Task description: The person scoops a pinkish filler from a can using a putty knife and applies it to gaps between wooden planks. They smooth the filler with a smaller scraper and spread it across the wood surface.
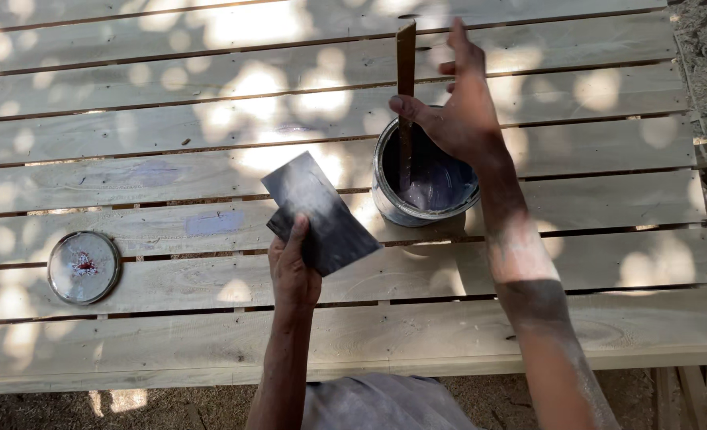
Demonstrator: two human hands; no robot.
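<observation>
Paint work on a slatted timber platform (pixel 130 103) — the can stands open and is being stirred, while no fresh coat shows on the boards. The person's right hand (pixel 461 111) pinches a flat wooden stir stick (pixel 406 72) between thumb and forefinger, the other fingers spread upward; the stick stands upright with its lower end sunk in the dark, purplish-grey paint. The open paint can (pixel 425 187) sits right of the platform's middle, well in from the right edge, on the planks under dappled shade. The left hand (pixel 293 267) is closed around two thin dark rectangular cards (pixel 321 211) — flat spreaders, by the look of them — held fanned just beside the can and above the planks, their faces smeared grey. The can's round metal lid (pixel 84 267) lies well apart near the left edge, inside up, with a reddish spot at its centre. As a judgement: opening is done and mixing is in hand; two faint purplish patches on the middle planks suggest at most a trial dab, and the bare pale wood says the spreading itself is not yet begun.
</observation>
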